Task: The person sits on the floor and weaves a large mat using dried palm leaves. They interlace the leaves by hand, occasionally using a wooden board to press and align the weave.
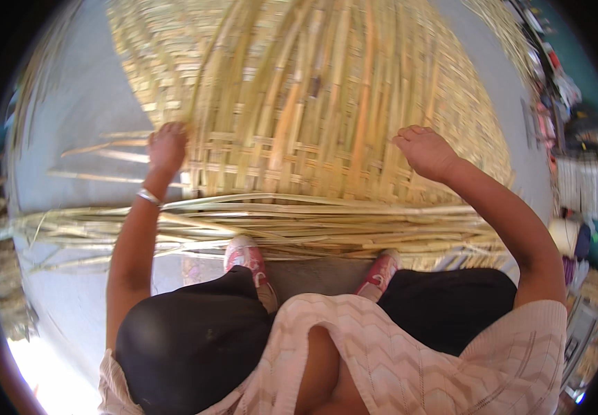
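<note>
Left grip [167, 149] nearer woven mat [466, 97] edge, right grip [423, 151] over it; strips [367, 90] between, running lengthwise away; can't tell if either's clamped.

Lies flat as a broad, pale-yellow mat of woven reed strips [313, 160], loosely latticed nearest the body, with long, narrow, tan-and-greenish strips [337, 66] running lengthwise over its middle.

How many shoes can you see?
2. The left shoe and right shoe, both worn, sit at the near edge of the loose strips. Clutter at far right might hide more.
</note>
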`<state>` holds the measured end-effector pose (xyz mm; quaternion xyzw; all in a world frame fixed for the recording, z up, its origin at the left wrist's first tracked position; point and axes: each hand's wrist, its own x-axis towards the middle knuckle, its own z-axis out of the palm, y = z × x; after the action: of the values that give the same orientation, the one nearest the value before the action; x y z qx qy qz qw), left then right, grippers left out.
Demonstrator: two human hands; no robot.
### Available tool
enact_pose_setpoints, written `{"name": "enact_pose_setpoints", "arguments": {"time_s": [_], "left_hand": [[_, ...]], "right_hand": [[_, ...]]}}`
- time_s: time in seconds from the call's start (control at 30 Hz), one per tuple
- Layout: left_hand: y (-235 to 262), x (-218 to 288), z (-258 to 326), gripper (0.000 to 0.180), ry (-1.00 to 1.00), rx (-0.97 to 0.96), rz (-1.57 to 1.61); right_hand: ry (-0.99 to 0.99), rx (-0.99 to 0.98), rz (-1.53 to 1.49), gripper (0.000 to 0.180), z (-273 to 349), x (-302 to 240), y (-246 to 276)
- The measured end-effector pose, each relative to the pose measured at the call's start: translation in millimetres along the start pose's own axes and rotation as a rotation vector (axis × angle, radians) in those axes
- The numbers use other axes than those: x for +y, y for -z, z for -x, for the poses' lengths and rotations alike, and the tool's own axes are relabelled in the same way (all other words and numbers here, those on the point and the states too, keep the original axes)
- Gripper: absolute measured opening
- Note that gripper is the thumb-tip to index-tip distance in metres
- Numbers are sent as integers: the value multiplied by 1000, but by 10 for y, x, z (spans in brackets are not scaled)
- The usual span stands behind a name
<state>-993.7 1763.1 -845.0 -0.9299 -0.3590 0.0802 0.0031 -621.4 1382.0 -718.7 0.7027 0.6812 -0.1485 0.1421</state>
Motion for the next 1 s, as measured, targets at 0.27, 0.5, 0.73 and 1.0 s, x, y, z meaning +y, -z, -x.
{"name": "enact_pose_setpoints", "arguments": {"time_s": [0.27,0.5,0.73,1.0], "left_hand": [[183,-413,-350,21,-232,-130,169],[162,-363,-401,23,-192,-274,130],[553,249,-286,19,-266,-87,-127],[670,2032,157,64,-750,-127,-6]], "right_hand": [[-467,-80,-126,35,1258,381,-1074],[-623,-71,-249,34,1211,399,-1549],[-678,-106,-211,21,1261,510,-1563],[-557,-59,-126,25,1198,650,-1720]]}}
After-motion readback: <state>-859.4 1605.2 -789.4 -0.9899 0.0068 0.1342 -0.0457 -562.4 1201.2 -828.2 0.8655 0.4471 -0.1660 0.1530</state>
